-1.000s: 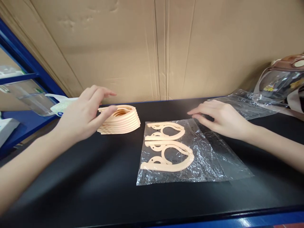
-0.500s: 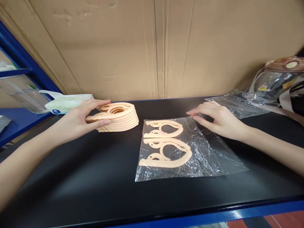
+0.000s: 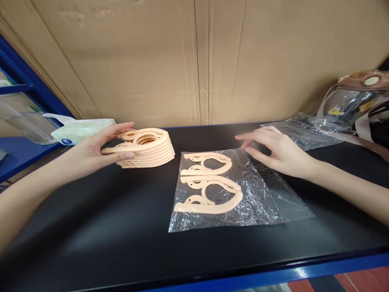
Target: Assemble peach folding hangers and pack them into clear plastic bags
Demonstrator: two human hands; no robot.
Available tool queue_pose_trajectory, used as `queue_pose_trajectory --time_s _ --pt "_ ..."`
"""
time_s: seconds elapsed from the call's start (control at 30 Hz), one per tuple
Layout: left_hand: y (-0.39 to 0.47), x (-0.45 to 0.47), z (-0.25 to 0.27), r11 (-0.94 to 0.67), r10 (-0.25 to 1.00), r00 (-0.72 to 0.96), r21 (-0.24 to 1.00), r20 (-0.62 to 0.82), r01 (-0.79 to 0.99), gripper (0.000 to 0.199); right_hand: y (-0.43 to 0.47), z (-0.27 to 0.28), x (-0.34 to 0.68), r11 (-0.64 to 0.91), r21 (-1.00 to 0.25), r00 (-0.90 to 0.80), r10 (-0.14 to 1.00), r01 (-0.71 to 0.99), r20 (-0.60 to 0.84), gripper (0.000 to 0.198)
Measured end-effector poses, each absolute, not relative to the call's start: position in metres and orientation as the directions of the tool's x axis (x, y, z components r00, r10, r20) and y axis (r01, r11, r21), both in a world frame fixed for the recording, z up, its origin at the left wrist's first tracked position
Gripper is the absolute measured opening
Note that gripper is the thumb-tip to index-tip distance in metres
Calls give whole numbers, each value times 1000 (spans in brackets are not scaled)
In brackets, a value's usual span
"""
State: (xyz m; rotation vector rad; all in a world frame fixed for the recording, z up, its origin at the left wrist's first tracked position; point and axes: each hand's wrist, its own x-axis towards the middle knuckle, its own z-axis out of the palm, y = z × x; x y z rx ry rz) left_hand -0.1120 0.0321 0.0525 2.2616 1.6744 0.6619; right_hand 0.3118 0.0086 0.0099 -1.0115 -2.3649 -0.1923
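Observation:
My left hand is closed around the left end of a stack of peach folding hangers, thumb on the near side and fingers on the far side. The topmost folding hanger lies in that grip, its left end jutting out past those below. In front of me two more folded hangers lie one beyond the other inside a clear plastic bag. Above the bag's far right part is my right hand, fingers apart and nothing in it; whether it touches the plastic I cannot tell.
Another crumpled clear bag lies at the back right, by a bottle with a brown lid and strap. A tissue pack sits behind my left hand. Cardboard stands along the back; a blue shelf frame is at left.
My left hand has shifted slightly left along with the end of the top hanger. The whole view has drifted a little. My right hand hovers in much the same place.

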Motion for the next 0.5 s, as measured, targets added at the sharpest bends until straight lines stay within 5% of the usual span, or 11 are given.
queue_pose_trajectory --time_s 0.13,0.27,0.5 --pt "29 -114 58 -366 913 219 453 344 813 114 5 12 310 686 -96 -516 624 721 587 42" --pt "15 -101 68 -513 802 235 430 550 743 102 -3 19 303 656 -306 -372 684 690 628 49" --pt "-17 -17 64 -729 533 551 18 642 684 72 -19 27 288 462 -823 -313 876 329 366 41"
